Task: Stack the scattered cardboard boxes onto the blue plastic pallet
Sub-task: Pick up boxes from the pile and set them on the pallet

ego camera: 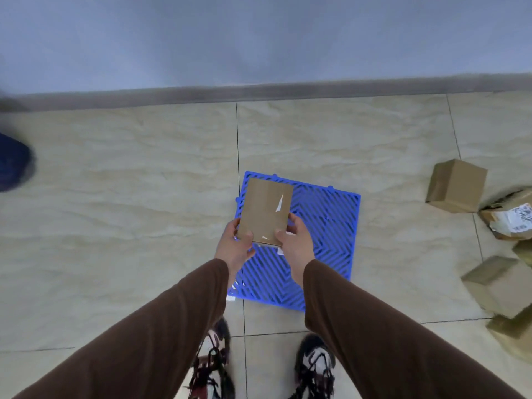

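A flat brown cardboard box (264,210) with white tape scraps is held over the left part of the blue plastic pallet (325,226), which lies on the tiled floor. My left hand (234,246) grips the box's near left corner. My right hand (293,240) grips its near right corner. Whether the box touches the pallet I cannot tell. More cardboard boxes lie scattered at the right: one tilted box (456,185), one with a printed label (509,218), and another box (501,285) lower down.
A grey wall with a dark skirting board (259,92) runs across the back. A dark blue object (13,161) sits at the left edge. My two shoes (213,361) stand just before the pallet. Beige floor tiles (115,197) spread to the left.
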Motion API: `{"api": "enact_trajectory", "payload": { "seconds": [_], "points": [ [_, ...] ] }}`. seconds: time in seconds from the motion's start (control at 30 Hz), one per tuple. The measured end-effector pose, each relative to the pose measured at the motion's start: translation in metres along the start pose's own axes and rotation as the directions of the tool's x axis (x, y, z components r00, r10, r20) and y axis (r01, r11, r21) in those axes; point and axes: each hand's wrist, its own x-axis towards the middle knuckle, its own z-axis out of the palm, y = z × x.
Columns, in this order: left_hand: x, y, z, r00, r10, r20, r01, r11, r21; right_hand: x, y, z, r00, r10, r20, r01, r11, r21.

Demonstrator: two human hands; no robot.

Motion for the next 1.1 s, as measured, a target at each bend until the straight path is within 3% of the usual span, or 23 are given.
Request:
{"api": "enact_trajectory", "payload": {
  "seconds": [0.3,0.63,0.83,0.93,1.1],
  "points": [
    [0.097,-0.01,-0.005,1.0,0.026,0.015,-0.027,0.998,0.062,0.09,0.031,0.039,0.999,-0.053,0.005,0.053,0.998,-0.033],
    [0.135,-0.027,-0.006,1.0,0.024,-0.001,-0.023,0.991,0.131,0.126,0.051,0.043,0.998,-0.061,-0.009,0.06,0.994,-0.095],
    [0.122,-0.025,-0.013,0.996,0.068,-0.064,-0.048,0.96,0.276,0.107,0.046,0.027,1.0,0.023,-0.002,-0.023,0.999,-0.028],
    [0.095,-0.019,-0.017,0.984,0.146,-0.105,-0.086,0.895,0.438,0.077,0.038,-0.001,0.997,0.016,-0.079,-0.02,0.999,-0.046],
    [0.018,-0.012,-0.004,0.976,0.209,-0.061,-0.141,0.819,0.557,-0.002,0.021,-0.065,0.979,0.023,-0.203,-0.026,1.0,-0.012]
  ]
}}
